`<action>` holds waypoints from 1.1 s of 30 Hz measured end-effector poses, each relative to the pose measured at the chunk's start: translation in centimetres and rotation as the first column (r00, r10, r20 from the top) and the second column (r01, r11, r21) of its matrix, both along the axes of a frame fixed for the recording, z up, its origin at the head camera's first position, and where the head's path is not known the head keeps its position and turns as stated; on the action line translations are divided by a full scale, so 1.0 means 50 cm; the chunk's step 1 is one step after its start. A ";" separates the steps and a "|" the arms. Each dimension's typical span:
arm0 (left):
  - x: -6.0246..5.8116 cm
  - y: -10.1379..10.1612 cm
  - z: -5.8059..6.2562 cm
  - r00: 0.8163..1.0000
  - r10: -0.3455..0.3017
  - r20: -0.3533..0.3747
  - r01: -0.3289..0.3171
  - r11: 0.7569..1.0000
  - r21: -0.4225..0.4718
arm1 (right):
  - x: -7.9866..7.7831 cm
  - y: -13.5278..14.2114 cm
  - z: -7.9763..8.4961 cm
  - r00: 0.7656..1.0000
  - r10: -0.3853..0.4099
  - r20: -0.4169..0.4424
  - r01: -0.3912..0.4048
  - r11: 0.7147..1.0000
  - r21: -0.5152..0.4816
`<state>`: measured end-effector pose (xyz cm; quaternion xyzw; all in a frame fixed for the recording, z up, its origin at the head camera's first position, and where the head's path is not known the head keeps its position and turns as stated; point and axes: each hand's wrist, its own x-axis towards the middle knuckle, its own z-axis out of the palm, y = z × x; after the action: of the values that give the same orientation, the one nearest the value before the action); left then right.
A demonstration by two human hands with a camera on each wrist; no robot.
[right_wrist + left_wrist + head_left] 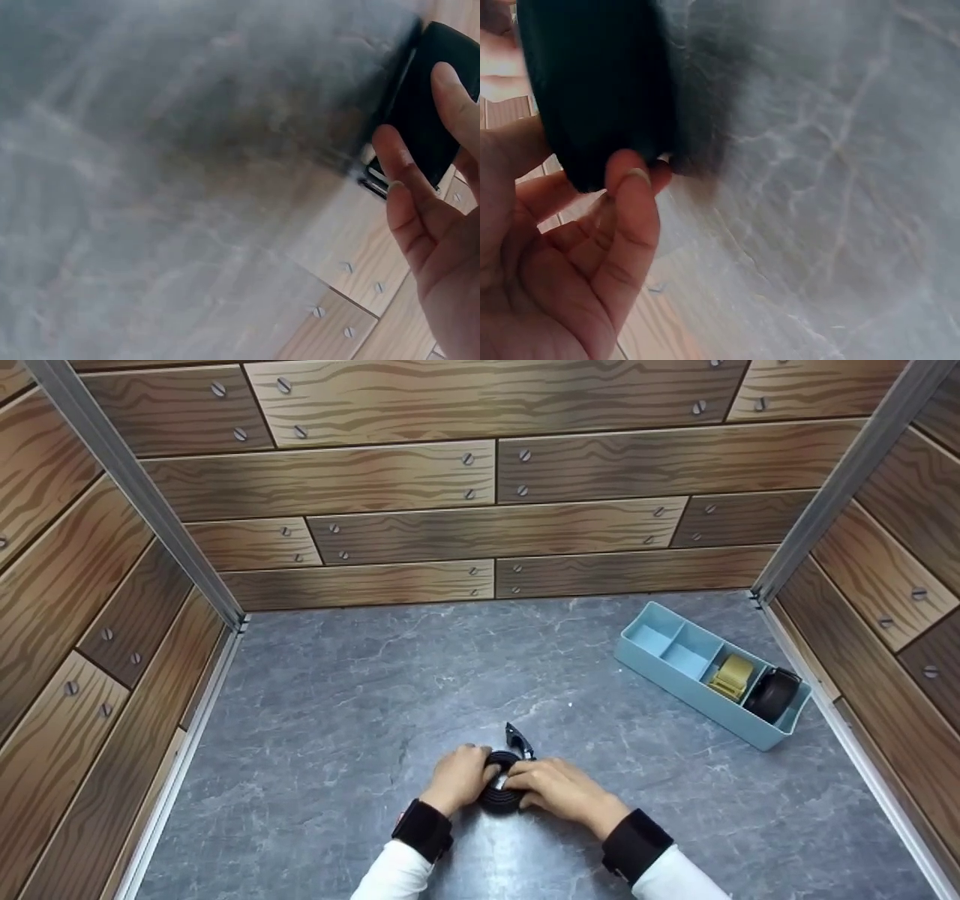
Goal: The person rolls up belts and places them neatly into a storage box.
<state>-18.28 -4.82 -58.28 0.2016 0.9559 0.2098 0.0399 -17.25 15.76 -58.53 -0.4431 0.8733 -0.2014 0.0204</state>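
A black belt [500, 804] is rolled into a coil on the grey surface, low in the middle of the head view. Its loose end with a dark metal buckle [518, 739] sticks out beyond the coil. From the left, my left hand [459, 777] grips the coil, thumb towards its centre. The right hand [564, 790] holds the opposite side, fingers bent over the rim. Both wrist views show the belt's broad black side [592, 82] between fingers and thumb. Part of the coil lies hidden beneath the hands.
A light blue divided tray [694, 701] stands at the right, set at an angle near the side wall. Its compartments hold a yellow roll [731, 675] and a black roll [775, 694]. Wood-patterned panels [405, 536] enclose the back and both sides.
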 end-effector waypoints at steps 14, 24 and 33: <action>0.010 -0.029 0.040 0.973 -0.211 -0.089 0.228 0.928 0.293 | -0.035 0.041 0.094 0.908 -0.023 0.418 0.085 0.988 -0.130; 0.008 -0.024 0.056 0.929 -0.268 -0.254 0.352 0.850 0.391 | -0.050 0.068 0.145 0.739 0.034 0.673 0.160 0.961 -0.225; 0.000 -0.028 0.082 0.946 -0.268 -0.180 0.322 0.734 0.598 | -0.028 0.073 0.182 0.719 0.056 0.693 0.252 0.908 -0.335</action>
<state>-18.27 -6.25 -54.16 0.3607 0.7900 0.4945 -0.0350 -18.67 19.39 -49.42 -0.2825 0.7637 -0.5289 0.2393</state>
